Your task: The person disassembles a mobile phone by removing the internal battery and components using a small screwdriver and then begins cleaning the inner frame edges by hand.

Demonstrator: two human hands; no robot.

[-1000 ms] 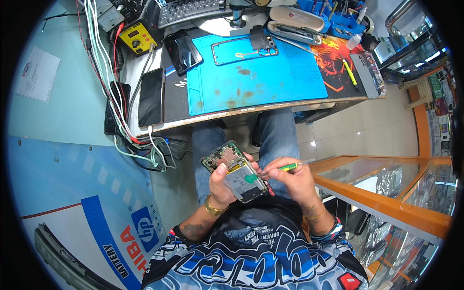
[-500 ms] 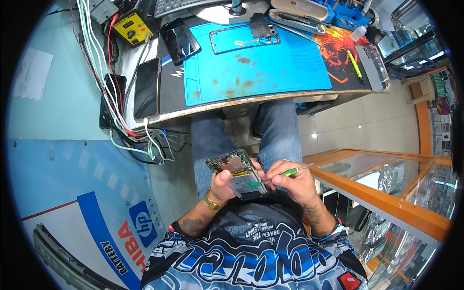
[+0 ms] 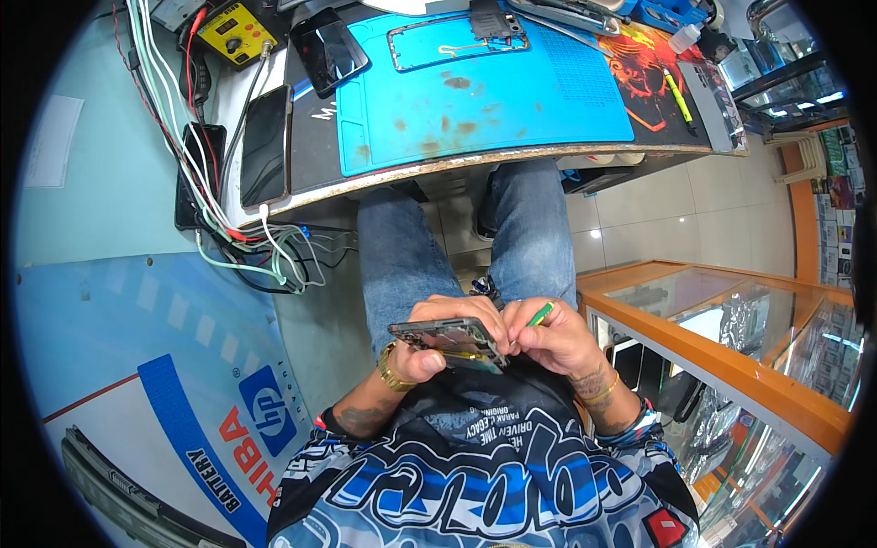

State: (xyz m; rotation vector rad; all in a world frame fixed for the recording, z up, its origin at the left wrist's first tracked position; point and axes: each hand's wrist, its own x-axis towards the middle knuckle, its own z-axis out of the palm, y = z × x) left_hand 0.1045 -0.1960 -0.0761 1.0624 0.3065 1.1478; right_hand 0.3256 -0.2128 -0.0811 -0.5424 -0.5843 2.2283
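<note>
A counter [image 3: 315,190] runs along a pale wall, with a blue mat [image 3: 493,119] on it; right of the mat and nearer the person stands a glass case [image 3: 713,376]. Left of the mat lie two dark phones, one close beside it [image 3: 331,53] and one farther out [image 3: 267,146]; past its top left corner sits a yellow unit [image 3: 236,36], and to its right lies a yellow pen-like tool [image 3: 679,99].

The open phone [image 3: 438,340] is off the counter, on the person's side of the mat, held tilted above the lap. The left hand [image 3: 420,361] is clamped on it, fingers over the far edge and thumb on the near face. The right hand [image 3: 553,342] pinches a green tool [image 3: 541,314] at the phone's right edge; whether the tip touches cannot be told. The hands are close together.

As for progress, the phone's insides are bared and no cover sits over them. A separate frame [image 3: 461,59] lies on the mat's far part. By that look, the phone is not yet closed up; the steep tilt hides finer detail.
</note>
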